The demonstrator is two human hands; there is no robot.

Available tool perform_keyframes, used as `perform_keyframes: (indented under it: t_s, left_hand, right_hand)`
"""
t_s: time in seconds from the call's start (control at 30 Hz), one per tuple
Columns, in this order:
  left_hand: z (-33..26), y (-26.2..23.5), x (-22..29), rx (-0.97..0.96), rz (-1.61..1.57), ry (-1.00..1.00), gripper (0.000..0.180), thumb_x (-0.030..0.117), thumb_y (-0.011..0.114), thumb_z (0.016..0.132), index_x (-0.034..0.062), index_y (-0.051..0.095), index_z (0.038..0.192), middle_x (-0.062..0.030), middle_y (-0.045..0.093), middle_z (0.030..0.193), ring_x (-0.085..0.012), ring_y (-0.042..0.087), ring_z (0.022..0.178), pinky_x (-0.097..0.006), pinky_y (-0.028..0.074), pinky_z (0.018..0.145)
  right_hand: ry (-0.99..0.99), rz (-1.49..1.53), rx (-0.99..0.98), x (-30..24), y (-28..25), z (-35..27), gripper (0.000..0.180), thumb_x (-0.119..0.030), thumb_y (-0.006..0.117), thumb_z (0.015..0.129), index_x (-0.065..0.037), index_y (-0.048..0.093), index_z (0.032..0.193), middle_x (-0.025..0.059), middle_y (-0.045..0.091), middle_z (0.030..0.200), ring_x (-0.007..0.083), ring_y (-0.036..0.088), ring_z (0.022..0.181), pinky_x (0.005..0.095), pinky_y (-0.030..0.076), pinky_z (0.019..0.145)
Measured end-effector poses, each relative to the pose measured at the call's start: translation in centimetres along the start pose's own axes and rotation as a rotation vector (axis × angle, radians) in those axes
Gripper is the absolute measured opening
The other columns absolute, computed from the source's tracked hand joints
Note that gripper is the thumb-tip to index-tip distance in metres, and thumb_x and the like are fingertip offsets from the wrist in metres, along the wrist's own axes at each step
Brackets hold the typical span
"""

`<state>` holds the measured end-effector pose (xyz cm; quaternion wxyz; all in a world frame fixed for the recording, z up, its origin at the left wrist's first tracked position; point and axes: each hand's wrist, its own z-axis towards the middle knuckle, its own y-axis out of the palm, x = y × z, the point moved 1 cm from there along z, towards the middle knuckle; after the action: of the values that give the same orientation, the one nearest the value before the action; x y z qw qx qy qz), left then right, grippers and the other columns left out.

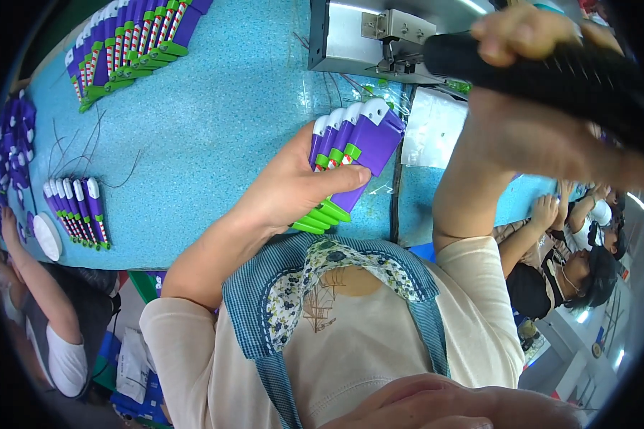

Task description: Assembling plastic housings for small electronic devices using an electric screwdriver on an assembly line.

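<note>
Left hand [293, 189] holds a fanned stack of purple toy parts [347, 154] above the blue table [215, 129]; fingers wrapped round the stack's lower end, thumb across the front, just above the green tips. White caps at the stack's upper end, red-and-white striped bits between purple and green.

Right hand [529, 79] raised at upper right, fingers closed round a thick black tool handle [551, 71] that runs across the top right of the view. Its tip sits close to a grey metal machine [358, 39] at the table's far edge.

On the table: a long row of the same purple parts [129, 39] at upper left, a shorter row [79, 211] at left beside a white round lid [46, 236]. Thin dark wires [86, 146] lie loose between the rows. A clear plastic bag [433, 129] lies right of the held stack.

Other people sit at left [50, 314] and right [572, 257].
</note>
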<state>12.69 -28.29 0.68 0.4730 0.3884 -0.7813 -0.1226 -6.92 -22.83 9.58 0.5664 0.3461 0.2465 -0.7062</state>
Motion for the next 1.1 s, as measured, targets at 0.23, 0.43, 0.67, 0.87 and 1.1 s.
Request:
perform_keyframes:
  t_s: [0.23, 0.43, 0.67, 0.87, 1.1]
  left_hand:
    - [-0.1, 0.2, 0.2, -0.045, -0.034, -0.034, 0.047, 0.005, 0.072, 0.079, -0.0012, 0.052, 0.12, -0.0049, 0.063, 0.1, -0.0111, 0.06, 0.088, -0.026, 0.05, 0.08]
    - [-0.4, 0.4, 0.3, -0.074, -0.045, -0.001, 0.045, 0.005, 0.072, 0.078, 0.0005, 0.053, 0.118, -0.0044, 0.064, 0.099, -0.0106, 0.06, 0.087, -0.026, 0.05, 0.079]
    - [-0.5, 0.5, 0.1, -0.028, -0.018, -0.03, 0.044, 0.006, 0.073, 0.077, 0.0007, 0.053, 0.116, -0.0043, 0.064, 0.1, -0.0106, 0.06, 0.087, -0.026, 0.05, 0.079]
    - [0.0, 0.6, 0.1, -0.054, 0.01, 0.024, 0.045, 0.006, 0.073, 0.077, 0.0002, 0.052, 0.117, -0.0047, 0.064, 0.099, -0.011, 0.06, 0.088, -0.027, 0.05, 0.08]
    - [-0.1, 0.7, -0.5, -0.045, -0.005, 0.057, 0.047, 0.006, 0.073, 0.077, -0.0003, 0.052, 0.118, -0.0054, 0.064, 0.1, -0.0116, 0.061, 0.089, -0.028, 0.05, 0.08]
  right_hand:
    - [0.014, 0.027, 0.029, -0.3, 0.7, -0.5, 0.102, -0.092, 0.025, 0.071, -0.006, 0.052, 0.12, 0.0127, 0.059, 0.083, 0.0219, 0.054, 0.057, 0.0379, 0.046, 0.059]
    - [0.033, 0.089, 0.013, 0.6, 2.9, -1.9, 0.105, -0.091, 0.03, 0.07, -0.004, 0.047, 0.125, 0.0124, 0.058, 0.079, 0.0206, 0.055, 0.055, 0.0355, 0.046, 0.055]
    - [0.067, 0.126, 0.103, 0.7, 3.1, -2.7, 0.107, -0.093, 0.028, 0.068, -0.004, 0.047, 0.125, 0.011, 0.058, 0.076, 0.0199, 0.053, 0.051, 0.0341, 0.045, 0.053]
    - [0.074, 0.052, 0.083, 0.0, 2.3, -1.3, 0.105, -0.093, 0.027, 0.069, -0.005, 0.05, 0.121, 0.0116, 0.059, 0.076, 0.0207, 0.055, 0.054, 0.0362, 0.047, 0.055]
    - [-0.066, -0.35, 0.193, 0.9, -0.8, 0.8, 0.068, -0.071, 0.029, 0.09, -0.005, 0.044, 0.103, 0.009, 0.058, 0.063, 0.0186, 0.057, 0.045, 0.0281, 0.05, 0.043]
